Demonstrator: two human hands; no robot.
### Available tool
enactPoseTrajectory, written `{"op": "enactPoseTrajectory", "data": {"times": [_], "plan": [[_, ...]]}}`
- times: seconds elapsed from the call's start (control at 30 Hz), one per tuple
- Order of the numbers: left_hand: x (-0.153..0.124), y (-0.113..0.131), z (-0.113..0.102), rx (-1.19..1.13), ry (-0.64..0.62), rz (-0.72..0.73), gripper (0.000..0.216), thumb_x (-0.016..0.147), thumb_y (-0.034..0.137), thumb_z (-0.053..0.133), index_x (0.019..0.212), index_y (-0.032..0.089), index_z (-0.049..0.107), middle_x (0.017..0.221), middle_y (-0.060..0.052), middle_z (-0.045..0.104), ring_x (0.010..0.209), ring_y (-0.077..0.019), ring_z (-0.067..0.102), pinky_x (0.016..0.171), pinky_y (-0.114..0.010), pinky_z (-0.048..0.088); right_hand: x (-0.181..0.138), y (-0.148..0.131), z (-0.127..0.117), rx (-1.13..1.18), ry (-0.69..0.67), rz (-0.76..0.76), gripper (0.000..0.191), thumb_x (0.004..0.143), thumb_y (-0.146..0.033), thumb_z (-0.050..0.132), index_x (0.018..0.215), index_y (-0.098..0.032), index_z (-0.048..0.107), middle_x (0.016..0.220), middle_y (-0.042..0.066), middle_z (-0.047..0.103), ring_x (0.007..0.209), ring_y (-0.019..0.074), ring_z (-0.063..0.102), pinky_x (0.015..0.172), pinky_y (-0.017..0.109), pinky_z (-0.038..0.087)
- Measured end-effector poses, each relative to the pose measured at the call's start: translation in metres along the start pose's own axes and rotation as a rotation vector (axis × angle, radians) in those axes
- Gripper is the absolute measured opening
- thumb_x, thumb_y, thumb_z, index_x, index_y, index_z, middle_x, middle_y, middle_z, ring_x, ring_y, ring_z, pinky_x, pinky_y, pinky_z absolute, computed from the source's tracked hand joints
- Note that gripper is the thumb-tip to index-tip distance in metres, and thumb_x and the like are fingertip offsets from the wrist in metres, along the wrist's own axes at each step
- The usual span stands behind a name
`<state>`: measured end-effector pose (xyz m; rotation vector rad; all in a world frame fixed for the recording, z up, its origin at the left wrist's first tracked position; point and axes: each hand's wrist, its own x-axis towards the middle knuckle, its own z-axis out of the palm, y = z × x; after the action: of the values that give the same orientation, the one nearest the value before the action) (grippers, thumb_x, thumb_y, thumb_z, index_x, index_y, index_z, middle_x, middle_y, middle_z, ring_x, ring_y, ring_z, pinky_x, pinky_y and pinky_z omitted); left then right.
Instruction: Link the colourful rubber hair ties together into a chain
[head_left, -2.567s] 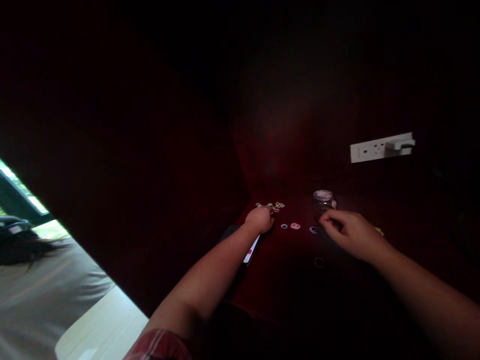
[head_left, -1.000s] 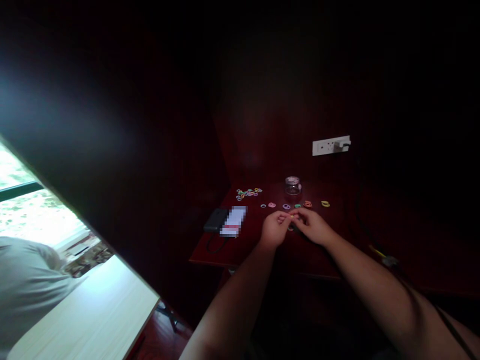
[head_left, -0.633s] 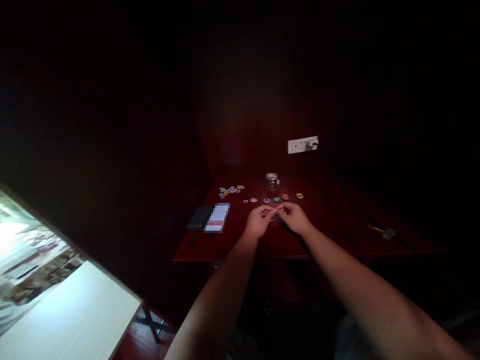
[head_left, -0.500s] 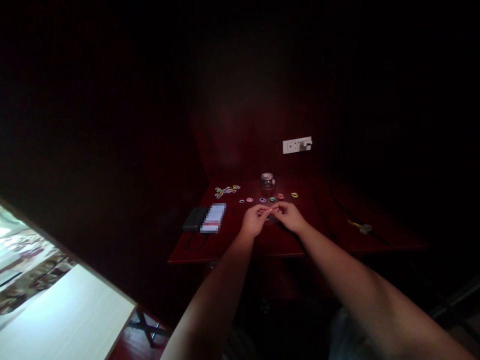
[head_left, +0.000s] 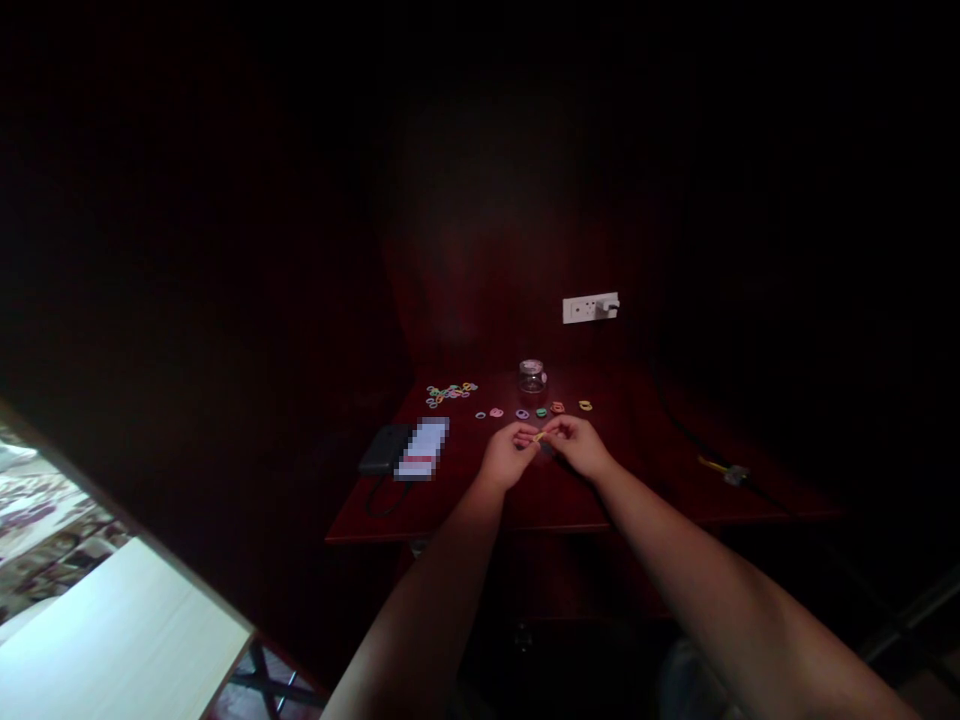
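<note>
Between the fingertips of my left hand (head_left: pixel 511 452) and my right hand (head_left: pixel 576 442) is a small yellow hair tie (head_left: pixel 538 437), pinched from both sides above the dark red table (head_left: pixel 465 500). Just beyond my hands runs a row of small coloured bands: a pale blue one (head_left: pixel 481 415), pink ones (head_left: pixel 496 412), purple ones (head_left: pixel 523 413), green ones (head_left: pixel 541 412), orange-red ones (head_left: pixel 557 408) and yellow ones (head_left: pixel 585 406). Farther left lies a loose mixed pile of bands (head_left: pixel 450 394). Behind the row stands a clear jar (head_left: pixel 532 378).
On the table's left side lie a black box-shaped device (head_left: pixel 385 449) and a phone (head_left: pixel 422 448) with a lit, blurred screen. A cable with a connector (head_left: pixel 735 476) rests at the right. A wall socket (head_left: pixel 591 308) holds a plug. A pale tabletop (head_left: pixel 120 640) is at lower left.
The view has tilted slightly, so the table sits lower in the picture. My hands stay together, and the yellow band between them now shows more clearly.
</note>
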<state>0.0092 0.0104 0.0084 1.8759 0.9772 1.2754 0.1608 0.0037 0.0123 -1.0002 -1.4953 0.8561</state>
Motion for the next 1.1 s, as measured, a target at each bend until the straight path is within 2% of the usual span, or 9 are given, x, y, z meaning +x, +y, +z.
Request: {"op": "enactPoseTrajectory", "data": {"times": [0.37,0.8,1.1], "plan": [[-0.001,0.006,-0.001,-0.014,0.028,-0.061,0.016,0.072,0.024,0.06,0.081,0.011,0.063,0.073,-0.006,0.064,0.064,-0.0104,0.058,0.061,-0.022,0.049,0.002,0.007,0.0,-0.013,-0.01,-0.014,0.023,0.066,-0.038,0.063,0.071,-0.017,0.055,0.056,-0.002,0.051,0.047,0.0092,0.041,0.044,0.021,0.031],[0.001,0.003,-0.001,-0.011,0.044,-0.053,0.014,0.072,0.023,0.06,0.078,0.011,0.061,0.07,-0.006,0.063,0.059,-0.0101,0.057,0.058,-0.022,0.048,0.001,-0.001,0.0,-0.025,0.031,-0.004,0.02,0.064,-0.034,0.061,0.066,-0.014,0.056,0.053,-0.002,0.051,0.047,0.0087,0.041,0.045,0.021,0.031],[0.001,0.002,-0.001,-0.007,0.047,-0.051,0.017,0.07,0.025,0.062,0.077,0.01,0.062,0.07,-0.006,0.063,0.061,-0.0107,0.057,0.059,-0.023,0.047,0.003,0.009,0.0,-0.042,-0.061,-0.036,0.021,0.066,-0.033,0.062,0.072,-0.013,0.058,0.055,-0.002,0.052,0.047,0.0083,0.041,0.046,0.021,0.031]]}}
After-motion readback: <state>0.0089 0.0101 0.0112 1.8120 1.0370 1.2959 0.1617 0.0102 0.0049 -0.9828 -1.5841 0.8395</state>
